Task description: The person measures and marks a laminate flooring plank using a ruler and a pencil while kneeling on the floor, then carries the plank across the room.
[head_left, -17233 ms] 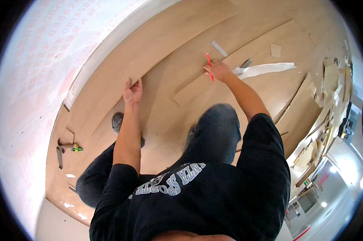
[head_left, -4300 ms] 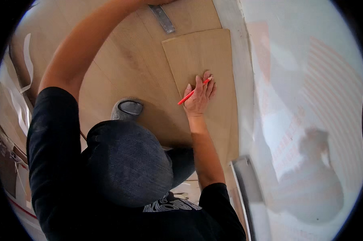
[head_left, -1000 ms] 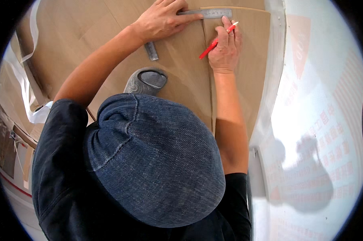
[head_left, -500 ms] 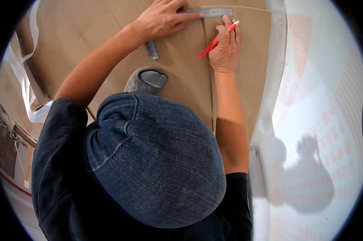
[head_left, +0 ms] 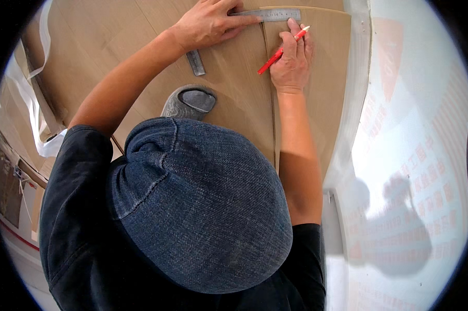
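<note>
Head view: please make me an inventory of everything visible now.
ruler: one, silver, across the board's left edge
red pencil: one, red, right hand
metal piece: one, grey, below left hand
board: one, tan, beside wall
floor: one, tan, beneath board
white strips: count unclear, white, left side
wall: one, white with faint red print, right
left rim: too distorted to itemise
shoe: one, grey, above knee
jeans knee: one, blue, centre
sleeves: two, black, both sides
left hand: one, bare, on ruler
right hand: one, bare, over board

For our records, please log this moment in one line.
left fingers: on straight grey metal ruler; right fingers: holding slim red pencil; ruler: over flat brown board
</note>
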`<action>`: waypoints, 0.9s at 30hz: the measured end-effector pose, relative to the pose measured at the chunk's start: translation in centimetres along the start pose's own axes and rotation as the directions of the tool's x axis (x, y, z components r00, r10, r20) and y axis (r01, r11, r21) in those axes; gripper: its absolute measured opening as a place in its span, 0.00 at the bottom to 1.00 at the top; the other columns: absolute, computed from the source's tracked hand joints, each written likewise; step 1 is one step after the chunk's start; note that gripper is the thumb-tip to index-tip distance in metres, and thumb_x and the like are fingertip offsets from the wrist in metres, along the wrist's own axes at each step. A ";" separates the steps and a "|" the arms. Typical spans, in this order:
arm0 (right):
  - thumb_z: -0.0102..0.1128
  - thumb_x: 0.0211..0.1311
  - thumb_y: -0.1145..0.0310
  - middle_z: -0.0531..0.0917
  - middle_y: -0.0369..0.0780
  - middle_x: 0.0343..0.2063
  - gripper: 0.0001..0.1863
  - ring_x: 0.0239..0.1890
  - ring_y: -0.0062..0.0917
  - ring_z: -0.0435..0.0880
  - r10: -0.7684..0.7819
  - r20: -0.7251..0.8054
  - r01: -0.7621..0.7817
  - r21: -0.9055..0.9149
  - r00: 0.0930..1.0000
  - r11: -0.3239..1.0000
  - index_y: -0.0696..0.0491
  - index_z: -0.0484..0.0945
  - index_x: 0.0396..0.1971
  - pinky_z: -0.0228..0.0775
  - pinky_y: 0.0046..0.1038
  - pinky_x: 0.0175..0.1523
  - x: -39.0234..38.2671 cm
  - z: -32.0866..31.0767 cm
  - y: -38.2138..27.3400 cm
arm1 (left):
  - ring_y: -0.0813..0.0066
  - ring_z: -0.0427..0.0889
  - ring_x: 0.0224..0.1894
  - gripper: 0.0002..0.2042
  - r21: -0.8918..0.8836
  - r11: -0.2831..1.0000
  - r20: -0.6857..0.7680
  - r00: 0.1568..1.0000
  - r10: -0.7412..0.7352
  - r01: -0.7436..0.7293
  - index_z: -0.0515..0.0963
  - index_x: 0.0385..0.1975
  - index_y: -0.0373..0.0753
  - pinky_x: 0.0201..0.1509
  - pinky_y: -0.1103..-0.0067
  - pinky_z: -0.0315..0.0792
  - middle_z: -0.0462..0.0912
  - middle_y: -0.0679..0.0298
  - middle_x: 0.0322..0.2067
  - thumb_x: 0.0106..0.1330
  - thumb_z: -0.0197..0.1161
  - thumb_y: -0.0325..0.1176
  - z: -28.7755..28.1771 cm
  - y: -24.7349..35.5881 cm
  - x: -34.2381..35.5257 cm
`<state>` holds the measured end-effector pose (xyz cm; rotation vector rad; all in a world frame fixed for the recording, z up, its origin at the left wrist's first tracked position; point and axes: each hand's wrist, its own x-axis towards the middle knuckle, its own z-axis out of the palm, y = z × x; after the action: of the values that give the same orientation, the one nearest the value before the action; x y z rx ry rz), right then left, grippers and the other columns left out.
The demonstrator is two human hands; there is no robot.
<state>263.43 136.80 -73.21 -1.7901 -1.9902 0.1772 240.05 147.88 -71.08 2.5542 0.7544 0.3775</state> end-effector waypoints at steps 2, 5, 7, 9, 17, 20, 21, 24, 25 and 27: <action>0.59 0.54 0.77 0.81 0.39 0.59 0.16 0.62 0.46 0.75 -0.003 0.004 0.003 0.000 1.000 1.000 0.48 0.74 0.43 0.69 0.47 0.64 0.1 -0.1 0.0 | 0.65 0.75 0.41 0.18 0.044 0.999 0.002 1.000 0.008 -0.008 0.81 0.58 0.54 0.46 0.68 0.71 0.73 0.62 0.39 0.68 0.65 0.40 0.0 0.1 0.2; 0.59 0.55 0.77 0.80 0.40 0.60 0.16 0.63 0.47 0.74 0.007 0.025 -0.007 0.006 1.000 1.000 0.49 0.74 0.44 0.68 0.46 0.66 0.0 -0.1 -0.1 | 0.65 0.75 0.41 0.21 0.144 0.990 0.078 0.997 -0.017 0.006 0.77 0.61 0.56 0.45 0.69 0.70 0.71 0.63 0.38 0.67 0.64 0.42 -0.5 0.7 0.8; 0.57 0.58 0.78 0.80 0.40 0.62 0.16 0.64 0.48 0.73 0.028 0.047 -0.028 0.015 0.998 0.999 0.49 0.74 0.46 0.65 0.46 0.70 -0.1 -0.2 -0.2 | 0.64 0.75 0.41 0.23 0.147 0.989 0.103 0.994 -0.033 0.017 0.76 0.63 0.57 0.45 0.68 0.70 0.71 0.62 0.37 0.66 0.64 0.41 -0.4 0.8 1.1; 0.59 0.56 0.77 0.81 0.40 0.60 0.17 0.63 0.46 0.74 0.013 0.028 -0.013 -0.003 1.000 1.000 0.49 0.75 0.46 0.67 0.46 0.67 0.0 -0.1 -0.1 | 0.64 0.75 0.40 0.24 0.145 0.989 0.117 0.992 -0.036 0.019 0.75 0.64 0.58 0.46 0.67 0.70 0.71 0.62 0.37 0.66 0.63 0.41 -0.3 0.9 1.4; 0.53 0.72 0.72 0.84 0.45 0.51 0.17 0.52 0.42 0.81 0.233 -0.029 -0.199 0.426 0.972 0.883 0.53 0.76 0.58 0.73 0.40 0.59 0.8 -2.3 0.2 | 0.63 0.75 0.42 0.26 0.120 0.992 0.152 0.987 -0.045 0.027 0.74 0.65 0.60 0.47 0.66 0.70 0.71 0.61 0.39 0.65 0.64 0.40 -0.6 1.0 1.5; 0.51 0.78 0.63 0.86 0.43 0.42 0.19 0.44 0.31 0.84 0.378 0.047 -0.351 0.491 0.924 0.797 0.58 0.76 0.60 0.78 0.33 0.52 2.3 -3.2 0.9 | 0.64 0.75 0.42 0.26 0.099 0.995 0.143 0.989 -0.042 0.028 0.75 0.64 0.60 0.47 0.67 0.69 0.71 0.62 0.39 0.63 0.65 0.40 -0.6 0.9 1.8; 0.50 0.79 0.60 0.86 0.42 0.41 0.21 0.45 0.27 0.85 0.425 0.110 -0.419 0.500 0.899 0.758 0.59 0.76 0.60 0.79 0.31 0.52 2.7 -3.6 0.9 | 0.64 0.75 0.42 0.26 0.098 0.995 0.154 0.987 -0.048 0.033 0.75 0.64 0.60 0.47 0.67 0.69 0.71 0.62 0.39 0.63 0.66 0.40 -0.7 0.9 1.8; 0.53 0.78 0.63 0.87 0.43 0.39 0.16 0.42 0.26 0.86 0.531 0.122 -0.464 0.670 0.839 0.580 0.62 0.75 0.51 0.81 0.29 0.51 3.7 -2.9 0.4 | 0.65 0.75 0.41 0.27 0.101 0.994 0.172 0.983 -0.057 0.040 0.76 0.64 0.61 0.46 0.67 0.69 0.71 0.63 0.39 0.61 0.67 0.40 -0.9 1.0 1.8; 0.54 0.78 0.64 0.87 0.44 0.40 0.15 0.42 0.26 0.87 0.558 0.124 -0.468 0.707 0.820 0.530 0.62 0.75 0.49 0.82 0.28 0.50 4.0 -2.8 0.4 | 0.65 0.74 0.41 0.27 0.109 0.993 0.170 0.984 -0.054 0.036 0.76 0.64 0.61 0.46 0.67 0.69 0.71 0.63 0.38 0.61 0.67 0.40 -0.9 1.0 1.8; 0.57 0.76 0.66 0.87 0.45 0.39 0.12 0.40 0.26 0.87 0.515 0.104 -0.441 0.675 0.851 0.591 0.61 0.74 0.46 0.82 0.27 0.49 4.1 -2.5 0.8 | 0.66 0.74 0.40 0.27 0.118 0.993 0.152 0.987 -0.044 0.026 0.77 0.63 0.61 0.46 0.68 0.68 0.71 0.64 0.38 0.61 0.67 0.40 -0.7 0.9 1.7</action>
<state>264.98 140.35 -70.26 -1.7072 -1.0683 0.8572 241.59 148.42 -69.76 2.6369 0.7823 0.1255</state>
